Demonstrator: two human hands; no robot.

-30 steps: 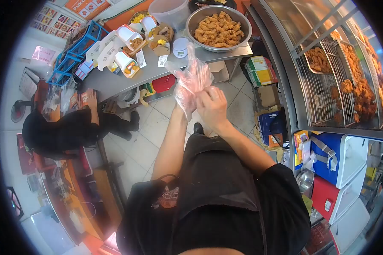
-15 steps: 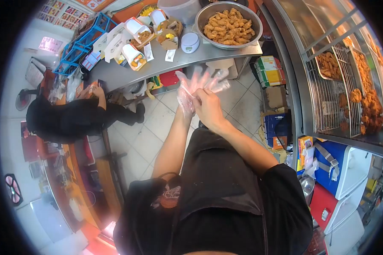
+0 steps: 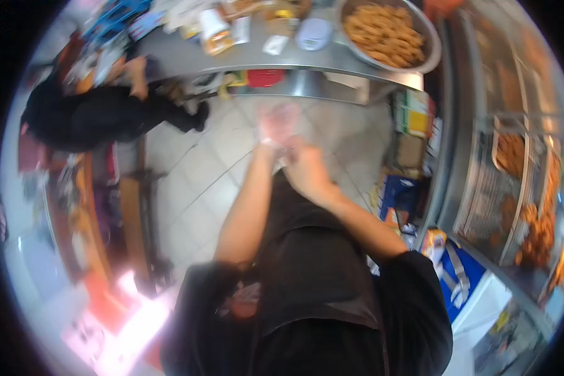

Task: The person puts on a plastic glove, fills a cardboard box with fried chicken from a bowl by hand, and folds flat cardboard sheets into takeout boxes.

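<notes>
My left hand (image 3: 279, 122) is inside a clear plastic glove and held out in front of my apron, above the tiled floor. Motion smears its fingers, so their spread cannot be made out. At the left wrist, my bare right hand (image 3: 307, 164) has its fingers closed on the cuff of the plastic glove (image 3: 271, 143). Beyond both hands is a steel counter (image 3: 244, 67). On it stands a large metal bowl (image 3: 435, 47) of fried chicken (image 3: 385, 34), with a small white scale (image 3: 314, 34) to its left.
A takeaway box (image 3: 214, 34) and paper slips (image 3: 276, 45) lie on the counter. Another person in black (image 3: 94, 119) works at the left. Racks of fried chicken (image 3: 539, 232) fill the steel cabinet at right. Cartons (image 3: 413, 113) and a blue cooler box (image 3: 457, 276) are below.
The view has shifted and blurred, so the counter and bowl sit higher in it. The gloved left hand's spread fingers are no longer distinct. The right hand stays at the glove cuff.
</notes>
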